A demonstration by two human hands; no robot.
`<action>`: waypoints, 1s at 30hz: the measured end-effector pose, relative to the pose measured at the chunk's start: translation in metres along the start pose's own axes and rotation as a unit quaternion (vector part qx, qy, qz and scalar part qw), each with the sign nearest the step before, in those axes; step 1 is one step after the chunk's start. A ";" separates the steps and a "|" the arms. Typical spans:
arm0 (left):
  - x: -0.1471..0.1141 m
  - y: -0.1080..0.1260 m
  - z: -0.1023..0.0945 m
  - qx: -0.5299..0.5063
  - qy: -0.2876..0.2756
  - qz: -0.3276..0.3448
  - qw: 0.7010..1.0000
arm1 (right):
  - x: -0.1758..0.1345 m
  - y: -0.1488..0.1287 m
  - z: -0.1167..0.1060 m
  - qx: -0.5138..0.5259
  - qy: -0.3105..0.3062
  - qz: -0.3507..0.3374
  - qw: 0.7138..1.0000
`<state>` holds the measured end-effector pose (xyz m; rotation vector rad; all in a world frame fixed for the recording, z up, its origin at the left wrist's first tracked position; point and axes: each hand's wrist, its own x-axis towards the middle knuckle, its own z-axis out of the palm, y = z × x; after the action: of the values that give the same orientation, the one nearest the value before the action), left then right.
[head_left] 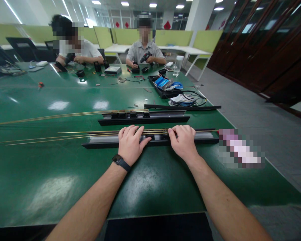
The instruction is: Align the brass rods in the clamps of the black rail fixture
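Observation:
In front of me a long black channel rail [107, 144] with a pale inner strip lies on the table. Thin golden rods [75, 132] run along and over it, reaching out to the left. My left hand [130, 144], with a dark watch on the wrist, rests across the rail, its fingers stretched and the thumb apart. Between my hands small black pieces [150, 136] show inside the channel. My right hand [184, 142] is closed at the rail's right half, thumb and bent fingers on the rods; its fingertips are partly hidden.
Behind lies a second black rail [142, 120] with black blocks and more rods. Farther back are a thin black bar [183, 107], a black tray [163, 93] of blue items, and white gloves [182, 99] with cable. Two people work across the green table [65, 184].

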<state>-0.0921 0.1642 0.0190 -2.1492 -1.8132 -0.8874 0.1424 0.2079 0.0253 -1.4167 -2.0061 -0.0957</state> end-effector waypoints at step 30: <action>0.000 0.000 0.001 0.002 0.005 0.000 1.000 | -0.001 -0.001 0.002 0.002 0.020 0.001 1.000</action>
<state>-0.0918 0.1646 0.0176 -2.1396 -1.8093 -0.8920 0.1410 0.2076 0.0239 -1.4033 -1.9703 -0.1178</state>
